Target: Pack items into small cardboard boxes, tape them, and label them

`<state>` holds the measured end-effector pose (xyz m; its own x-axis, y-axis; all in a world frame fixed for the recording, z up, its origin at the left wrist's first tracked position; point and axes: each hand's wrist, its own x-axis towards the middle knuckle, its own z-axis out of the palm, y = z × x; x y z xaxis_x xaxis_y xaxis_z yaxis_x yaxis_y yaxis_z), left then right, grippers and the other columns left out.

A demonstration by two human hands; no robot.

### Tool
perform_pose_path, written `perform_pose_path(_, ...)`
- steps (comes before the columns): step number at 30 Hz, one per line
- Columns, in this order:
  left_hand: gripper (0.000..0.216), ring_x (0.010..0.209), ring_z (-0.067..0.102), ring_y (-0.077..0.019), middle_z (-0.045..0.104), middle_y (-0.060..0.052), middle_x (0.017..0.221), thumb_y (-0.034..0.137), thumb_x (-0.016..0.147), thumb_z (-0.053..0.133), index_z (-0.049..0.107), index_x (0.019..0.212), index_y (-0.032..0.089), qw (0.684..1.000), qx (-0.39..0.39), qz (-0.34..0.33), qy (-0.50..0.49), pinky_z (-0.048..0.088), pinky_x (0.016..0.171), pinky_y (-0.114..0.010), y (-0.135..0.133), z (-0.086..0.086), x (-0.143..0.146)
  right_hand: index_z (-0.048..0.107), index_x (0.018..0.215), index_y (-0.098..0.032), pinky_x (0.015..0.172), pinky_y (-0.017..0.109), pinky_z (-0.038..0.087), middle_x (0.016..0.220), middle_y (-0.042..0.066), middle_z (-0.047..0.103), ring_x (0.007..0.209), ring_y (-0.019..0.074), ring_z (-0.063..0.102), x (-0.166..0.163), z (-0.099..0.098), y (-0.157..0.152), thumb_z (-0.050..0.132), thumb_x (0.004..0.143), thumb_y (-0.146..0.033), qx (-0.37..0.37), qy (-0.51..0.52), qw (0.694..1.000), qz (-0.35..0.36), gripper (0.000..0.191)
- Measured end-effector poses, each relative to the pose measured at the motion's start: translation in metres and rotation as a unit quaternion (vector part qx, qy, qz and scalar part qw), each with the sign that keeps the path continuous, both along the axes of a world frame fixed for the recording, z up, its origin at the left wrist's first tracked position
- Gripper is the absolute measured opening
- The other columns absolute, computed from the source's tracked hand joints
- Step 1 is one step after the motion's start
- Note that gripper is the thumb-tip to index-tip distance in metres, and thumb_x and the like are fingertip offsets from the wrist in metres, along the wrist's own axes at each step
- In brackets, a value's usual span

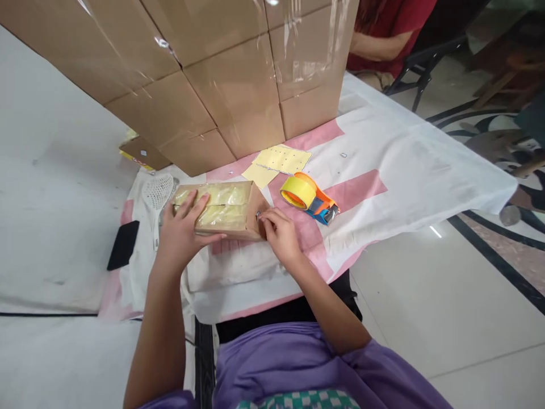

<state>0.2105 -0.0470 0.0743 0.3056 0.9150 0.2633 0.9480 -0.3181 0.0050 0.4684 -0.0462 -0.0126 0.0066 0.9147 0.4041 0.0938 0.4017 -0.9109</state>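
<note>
A long cardboard box [252,207] lies on the cloth, its top covered with clear tape over pale yellow panels. My left hand [181,227] rests on its left part, fingers spread over the top and thumb stretched along the near side. At the box's right end, my right hand [279,230] is closed in a pinch. Its fingertips touch that end face beside a small whitish sticker [258,216], partly hidden by the fingers. Right of the box is an orange and blue tape dispenser [322,205] with a yellow roll [298,192]. Yellow sticker sheets [283,159] lie behind.
Stacked, taped cardboard boxes [238,85] rise behind. A white fly swatter [158,192], a black phone-like slab [123,245] and another small box [145,152] are at left. The pink and white tablecloth [357,190] reaches right. Another person in red [392,45] sits beyond.
</note>
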Motion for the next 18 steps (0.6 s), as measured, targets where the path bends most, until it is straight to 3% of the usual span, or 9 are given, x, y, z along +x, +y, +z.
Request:
perform_pose_path(6, 0.096, 0.143, 0.043, -0.0389, 0.040, -0.015, 0.162, 0.058, 0.077, 0.080, 0.036, 0.158, 0.028, 0.999, 0.047, -0.016, 0.008, 0.026, 0.120, -0.061, -0.001, 0.002, 0.006, 0.075, 0.104, -0.022, 0.083, 0.030, 0.056, 0.106, 0.006, 0.072, 0.099, 0.0180, 0.068, 0.001, 0.003, 0.005, 0.068, 0.090, -0.017, -0.057, 0.066, 0.996, 0.030, 0.017)
perform_pose_path(13, 0.101, 0.141, 0.042, -0.0428, 0.038, -0.011, 0.164, 0.058, 0.073, 0.083, 0.038, 0.158, 0.030, 0.999, 0.025, 0.015, -0.031, 0.026, 0.119, -0.065, -0.005, 0.004, 0.011, 0.072, 0.099, -0.022, 0.065, 0.028, 0.051, 0.097, 0.003, 0.068, 0.075, 0.0140, 0.061, 0.005, 0.013, 0.004, 0.072, 0.086, -0.015, -0.093, -0.022, 0.995, -0.010, 0.015)
perform_pose_path(18, 0.094, 0.146, 0.030, -0.0483, 0.033, -0.008, 0.167, 0.055, 0.079, 0.080, 0.038, 0.159, 0.032, 0.994, -0.004, 0.019, -0.111, 0.018, 0.119, -0.072, -0.008, 0.005, 0.020, 0.074, 0.097, -0.023, 0.077, 0.030, 0.054, 0.100, 0.004, 0.068, 0.093, 0.0175, 0.065, 0.000, 0.014, 0.005, 0.064, 0.093, -0.015, -0.063, -0.023, 0.998, 0.013, 0.013)
